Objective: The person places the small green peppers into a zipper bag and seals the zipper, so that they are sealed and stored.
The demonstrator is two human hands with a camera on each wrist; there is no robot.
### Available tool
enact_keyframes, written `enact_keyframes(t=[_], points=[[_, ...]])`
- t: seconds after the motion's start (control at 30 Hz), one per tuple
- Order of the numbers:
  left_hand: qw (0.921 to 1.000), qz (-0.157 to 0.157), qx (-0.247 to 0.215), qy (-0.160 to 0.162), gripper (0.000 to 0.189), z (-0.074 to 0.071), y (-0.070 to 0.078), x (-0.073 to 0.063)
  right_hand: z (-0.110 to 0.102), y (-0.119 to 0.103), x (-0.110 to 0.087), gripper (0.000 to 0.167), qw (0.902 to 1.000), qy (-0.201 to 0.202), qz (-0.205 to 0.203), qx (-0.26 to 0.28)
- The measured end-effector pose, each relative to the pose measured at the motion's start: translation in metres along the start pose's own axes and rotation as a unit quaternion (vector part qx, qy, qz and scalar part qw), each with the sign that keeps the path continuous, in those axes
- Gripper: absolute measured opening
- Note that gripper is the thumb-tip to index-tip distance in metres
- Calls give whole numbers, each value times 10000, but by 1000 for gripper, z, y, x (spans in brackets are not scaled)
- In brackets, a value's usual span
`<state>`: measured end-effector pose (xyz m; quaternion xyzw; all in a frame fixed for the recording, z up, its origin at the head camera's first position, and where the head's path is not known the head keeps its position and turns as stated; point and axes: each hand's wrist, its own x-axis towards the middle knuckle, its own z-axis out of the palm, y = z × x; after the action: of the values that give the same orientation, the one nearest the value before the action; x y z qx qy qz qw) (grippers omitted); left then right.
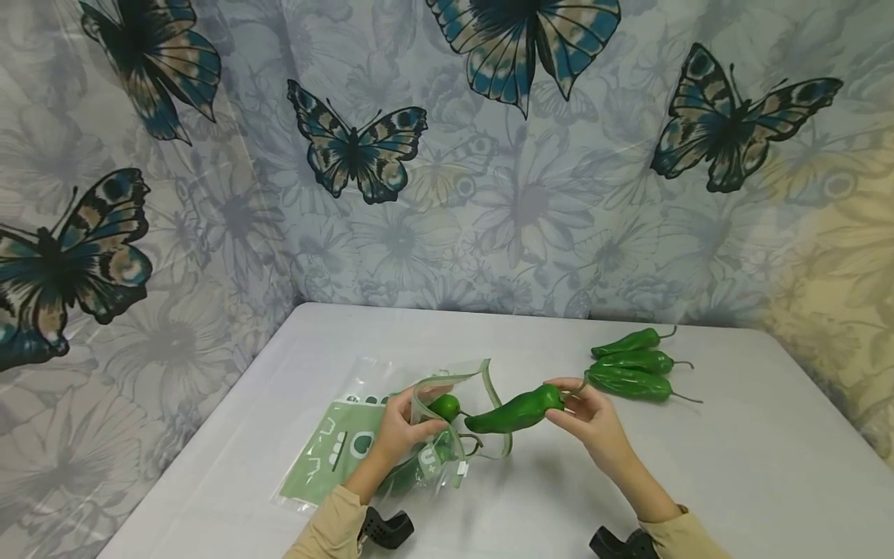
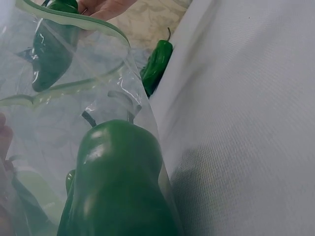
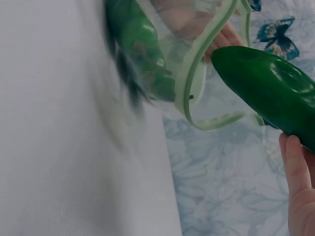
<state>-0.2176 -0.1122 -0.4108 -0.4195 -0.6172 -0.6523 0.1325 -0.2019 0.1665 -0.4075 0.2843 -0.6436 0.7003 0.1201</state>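
Note:
My left hand [image 1: 400, 432] grips a clear zip bag [image 1: 507, 444] by its mouth, which gapes to the right with a pale green zip strip around it. Several green peppers [image 2: 123, 182] are inside the bag, their stems toward the opening. At the stem end, my right hand [image 1: 594, 423] holds another long green pepper [image 1: 513, 412] between thumb and fingers. Its tip points left at the bag's mouth. In the right wrist view that pepper [image 3: 266, 83] overlaps the zip strip [image 3: 186, 93].
Three green peppers [image 1: 632, 383] lie side by side on the white table [image 1: 754, 435] at the back right. Left of the held bag, flat green-printed plastic packaging [image 1: 328, 450] lies on the table. A butterfly-patterned cloth [image 1: 531, 256] hangs behind the table.

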Motion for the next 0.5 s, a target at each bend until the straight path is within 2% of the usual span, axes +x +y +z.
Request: enact_keyframes(t=[0.3, 0.5], points=[[9999, 2, -118, -28, 41, -1, -3, 1, 13, 5, 9, 35, 9993, -269, -48, 243], [9999, 45, -100, -56, 41, -1, -4, 0, 18, 8, 10, 33, 9993, -282, 27, 226]])
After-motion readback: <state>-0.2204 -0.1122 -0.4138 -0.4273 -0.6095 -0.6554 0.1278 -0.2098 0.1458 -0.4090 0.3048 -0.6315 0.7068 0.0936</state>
